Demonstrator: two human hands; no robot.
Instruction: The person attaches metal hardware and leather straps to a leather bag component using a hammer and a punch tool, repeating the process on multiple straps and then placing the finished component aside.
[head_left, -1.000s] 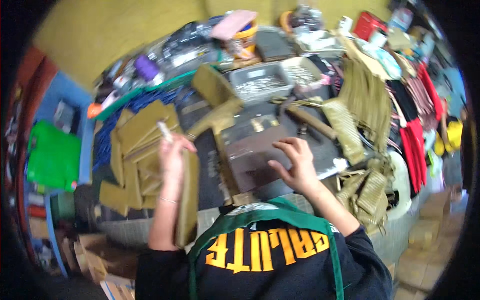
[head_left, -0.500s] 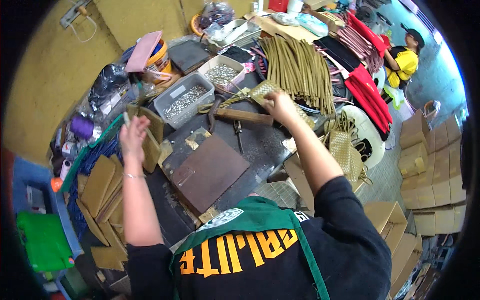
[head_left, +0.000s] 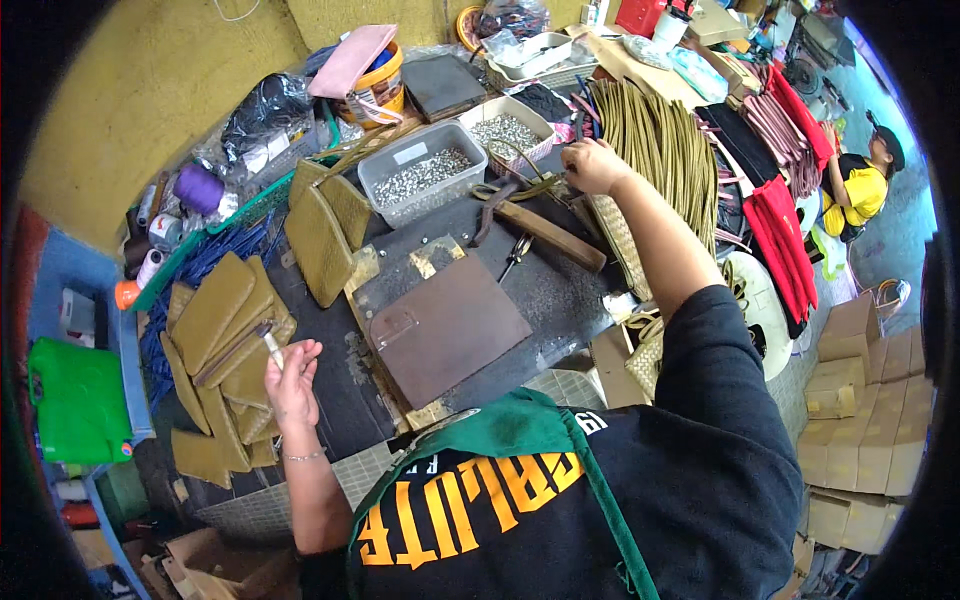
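Observation:
My left hand is closed around a pale-handled brush with a dark tip, above the table's left side. Beside it lies a pile of olive-brown leather-like pieces. My right hand is closed beside a bundle of long olive straps; its fingertips are tucked down, so what they grip is hidden. Olive strap ends lie close to those fingers, and an olive woven piece hangs under my right wrist. A brown board rests in front of me.
Behind the board are a wooden-handled hammer, pliers and a clear tub of small metal parts. Purple thread stands left. Red fabric and cardboard boxes are right. A person in yellow sits farther back.
My left hand has come down and nearer to me with the brush. My right hand has shifted off the flat woven piece toward the straps, and the view has turned left.

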